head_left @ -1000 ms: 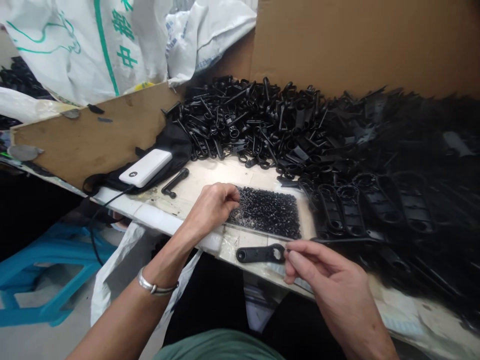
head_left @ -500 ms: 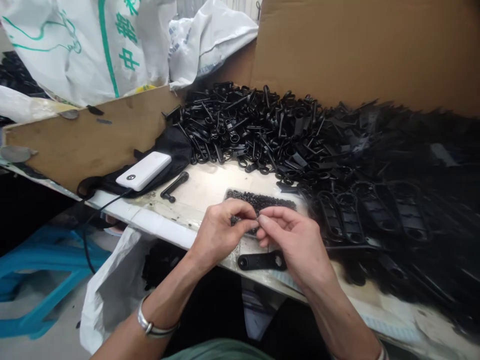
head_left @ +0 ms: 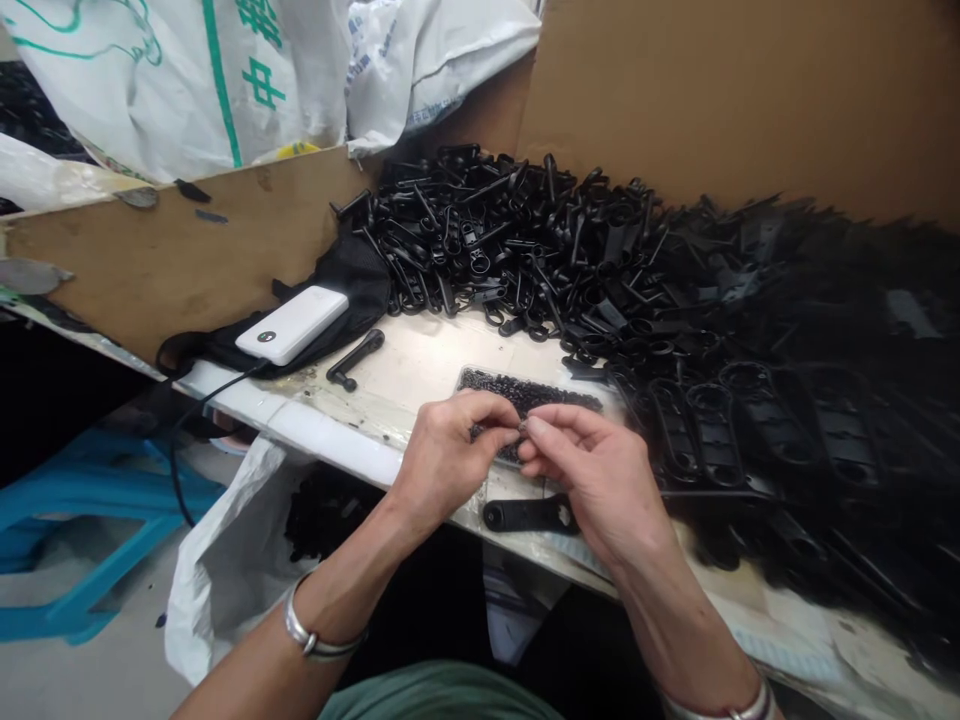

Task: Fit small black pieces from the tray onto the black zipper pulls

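My left hand (head_left: 457, 450) and my right hand (head_left: 600, 470) meet fingertip to fingertip over a clear tray of small dark pieces (head_left: 540, 393). Thumb and index finger of each are pinched together. Whatever they hold between them is too small to make out. Just below my fingers, a black elongated part (head_left: 525, 514) lies flat near the table's front edge, its right end beside my right hand. Both wrists wear silver bracelets.
Black parts (head_left: 510, 235) are heaped at the back, with larger black pieces (head_left: 772, 415) at the right. A white power bank (head_left: 292, 325) with a cable lies left, near a single black part (head_left: 355, 360). An open white bag (head_left: 217, 570) hangs below the edge.
The view has shifted slightly, so most things appear a little further right. Both hands keep their pinch together over the tray.
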Demonstrator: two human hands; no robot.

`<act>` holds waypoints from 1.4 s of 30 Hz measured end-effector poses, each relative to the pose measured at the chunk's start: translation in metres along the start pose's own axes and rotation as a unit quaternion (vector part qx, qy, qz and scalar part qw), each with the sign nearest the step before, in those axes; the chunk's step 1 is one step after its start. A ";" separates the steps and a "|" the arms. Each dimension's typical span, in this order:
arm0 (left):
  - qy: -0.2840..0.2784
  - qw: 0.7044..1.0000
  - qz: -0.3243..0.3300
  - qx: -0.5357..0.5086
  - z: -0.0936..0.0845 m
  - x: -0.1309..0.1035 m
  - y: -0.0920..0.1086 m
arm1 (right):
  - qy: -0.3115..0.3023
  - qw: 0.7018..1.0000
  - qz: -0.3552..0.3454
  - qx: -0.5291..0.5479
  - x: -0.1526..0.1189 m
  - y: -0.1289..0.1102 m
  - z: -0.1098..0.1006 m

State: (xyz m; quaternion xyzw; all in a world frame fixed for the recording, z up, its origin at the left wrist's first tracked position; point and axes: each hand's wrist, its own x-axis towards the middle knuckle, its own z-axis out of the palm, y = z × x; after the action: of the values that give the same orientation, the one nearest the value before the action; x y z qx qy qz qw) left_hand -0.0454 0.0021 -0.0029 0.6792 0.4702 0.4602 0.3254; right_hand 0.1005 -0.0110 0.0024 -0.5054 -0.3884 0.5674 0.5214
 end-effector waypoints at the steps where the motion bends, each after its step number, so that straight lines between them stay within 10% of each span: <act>1: 0.000 1.000 0.003 0.008 0.000 0.000 0.000 | 0.002 1.000 -0.007 -0.014 0.000 0.000 0.000; 12: -0.037 0.996 -0.057 -0.065 -0.009 0.007 -0.004 | 0.023 0.995 -0.042 -0.088 -0.001 -0.001 0.002; 25: 0.019 0.997 0.061 0.042 0.001 -0.010 0.008 | -0.013 0.999 0.021 0.037 -0.006 0.001 -0.004; 42: 0.020 0.988 -0.080 -0.133 0.019 -0.021 0.025 | 0.012 0.997 0.005 0.082 -0.033 0.004 -0.025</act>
State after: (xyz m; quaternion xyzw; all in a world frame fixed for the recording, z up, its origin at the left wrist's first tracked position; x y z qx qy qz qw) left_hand -0.0218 -0.0261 0.0058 0.5805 0.4642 0.5046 0.4393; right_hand 0.1223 -0.0464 -0.0003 -0.4698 -0.3319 0.5938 0.5626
